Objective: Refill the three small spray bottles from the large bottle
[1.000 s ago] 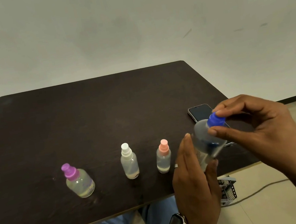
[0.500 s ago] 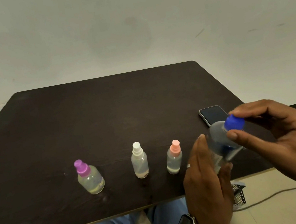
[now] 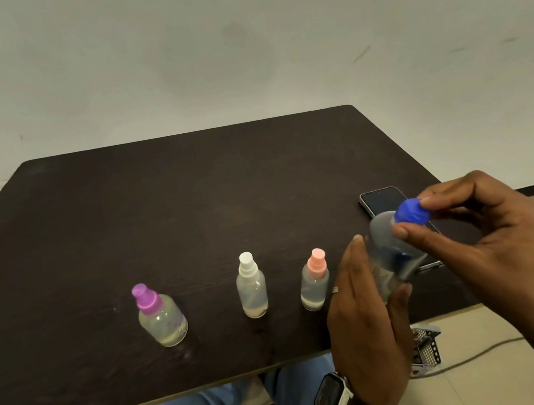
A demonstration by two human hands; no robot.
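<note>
The large bottle [image 3: 392,257] carries a pale label on its side, but the print is too blurred to read. At the lower right of the frame the left hand [image 3: 368,319] is wrapped around its body and holds it tilted above the near edge of the table [image 3: 188,193]. The right hand [image 3: 492,238] pinches the blue cap [image 3: 411,212] between thumb and fingers. Left of the hands, three small spray bottles stand in a row: purple-topped [image 3: 161,317], white-topped [image 3: 251,286] and pink-topped [image 3: 315,282]. A phone [image 3: 383,199] lies behind the large bottle.
</note>
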